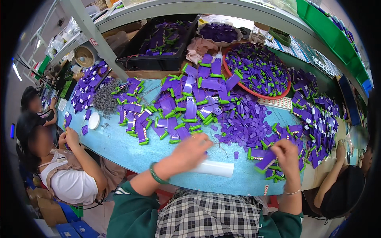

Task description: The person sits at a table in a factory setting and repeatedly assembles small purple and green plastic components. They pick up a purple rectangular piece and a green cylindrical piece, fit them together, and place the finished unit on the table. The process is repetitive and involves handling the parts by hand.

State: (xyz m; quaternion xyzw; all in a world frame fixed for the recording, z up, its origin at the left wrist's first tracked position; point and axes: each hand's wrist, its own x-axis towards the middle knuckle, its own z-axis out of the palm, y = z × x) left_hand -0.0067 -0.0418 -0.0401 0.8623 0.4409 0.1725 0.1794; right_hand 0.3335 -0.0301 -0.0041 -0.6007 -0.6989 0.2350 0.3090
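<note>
My left hand (pixel 193 152), with a green bangle at its wrist, is over the table's near middle, just above a white cylinder (pixel 214 168) lying on its side. Its fingers are curled together; whatever is between them is too small or hidden to name. To the right, my right hand (pixel 286 154) pinches a flat purple plastic part with a green end (pixel 265 162), held tilted above a small pile of similar parts (pixel 274 173). Between my hands and farther back lies a heap of small purple pieces (pixel 242 125). Beside it spreads a larger pile of purple-and-green parts (pixel 190 107).
A red basket (pixel 289 90) and a black crate (pixel 152 63), both filled with parts, stand at the back under a shelf (pixel 190 16). Co-workers sit at left (pixel 71 178) and right (pixel 341 190). A white lid (pixel 94 120) and tangled wires (pixel 106 97) lie left.
</note>
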